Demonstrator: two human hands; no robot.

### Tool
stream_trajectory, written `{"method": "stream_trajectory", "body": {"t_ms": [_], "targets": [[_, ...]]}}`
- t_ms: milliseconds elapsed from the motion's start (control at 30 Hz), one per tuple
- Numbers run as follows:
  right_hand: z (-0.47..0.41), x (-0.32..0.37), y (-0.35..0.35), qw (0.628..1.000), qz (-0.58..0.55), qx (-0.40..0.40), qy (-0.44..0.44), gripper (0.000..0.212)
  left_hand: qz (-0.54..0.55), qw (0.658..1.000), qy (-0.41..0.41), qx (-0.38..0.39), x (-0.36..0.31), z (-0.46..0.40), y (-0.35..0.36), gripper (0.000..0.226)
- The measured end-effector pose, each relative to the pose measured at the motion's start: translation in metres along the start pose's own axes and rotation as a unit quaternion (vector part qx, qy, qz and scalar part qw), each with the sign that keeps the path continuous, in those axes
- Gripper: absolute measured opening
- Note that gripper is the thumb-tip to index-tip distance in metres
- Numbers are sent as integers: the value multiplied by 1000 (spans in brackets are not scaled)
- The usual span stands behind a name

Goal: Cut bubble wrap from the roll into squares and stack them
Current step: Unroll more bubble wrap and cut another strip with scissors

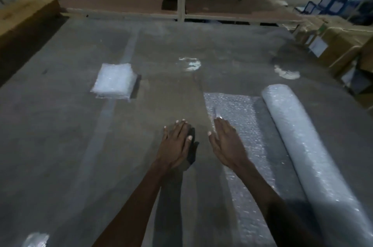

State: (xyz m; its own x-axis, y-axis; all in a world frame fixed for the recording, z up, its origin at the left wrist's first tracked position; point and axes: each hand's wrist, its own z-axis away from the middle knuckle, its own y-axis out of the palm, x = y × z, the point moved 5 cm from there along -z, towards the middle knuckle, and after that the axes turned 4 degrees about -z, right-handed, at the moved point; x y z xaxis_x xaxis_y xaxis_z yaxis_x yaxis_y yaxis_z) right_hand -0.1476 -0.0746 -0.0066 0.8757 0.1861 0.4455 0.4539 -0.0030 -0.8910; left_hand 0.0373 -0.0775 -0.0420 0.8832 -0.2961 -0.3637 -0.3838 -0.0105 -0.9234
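The bubble wrap roll (308, 158) lies along the desk (60, 145), with a loose sheet (232, 109) unrolled flat just beside it. The right hand (228, 143) rests open, fingers extended, on that sheet's edge farthest from the roll, gripping nothing. The left hand (175, 143) lies flat and open on bare desk just beyond the sheet. A stack of cut squares (113, 81) sits well apart from the roll.

A wide grey table (60, 145) carried a stack of bubble wrap squares (113, 81) at far left, a bubble wrap roll (302, 156) along the right, its unrolled sheet (238, 113) just beside it, and both flat hands near centre
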Motion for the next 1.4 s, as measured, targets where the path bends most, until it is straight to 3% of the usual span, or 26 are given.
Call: {"method": "stream_trajectory", "body": {"t_ms": [133,333,533,633,800,1400], "targets": [[33,-48,-38,1000,24,7,-2,64,12,1000,-10,16,-70,-4,23,74],[60,-101,-101,983,168,-76,15,53,-37,996,-4,83,-143,-28,53,75],[77,-156,-131,958,222,9,181,84,-67,989,33,124,-173,-47,72,95],[80,-169,-131,957,206,29,202,97,-87,986,39,135,-167,-47,77,103],[74,-152,-125,954,212,17,209,94,-90,982,40,159,-156,-50,76,106],[44,-19,-55,965,168,-5,199,93,-134,975,44,171,-15,-13,8,102]]}}
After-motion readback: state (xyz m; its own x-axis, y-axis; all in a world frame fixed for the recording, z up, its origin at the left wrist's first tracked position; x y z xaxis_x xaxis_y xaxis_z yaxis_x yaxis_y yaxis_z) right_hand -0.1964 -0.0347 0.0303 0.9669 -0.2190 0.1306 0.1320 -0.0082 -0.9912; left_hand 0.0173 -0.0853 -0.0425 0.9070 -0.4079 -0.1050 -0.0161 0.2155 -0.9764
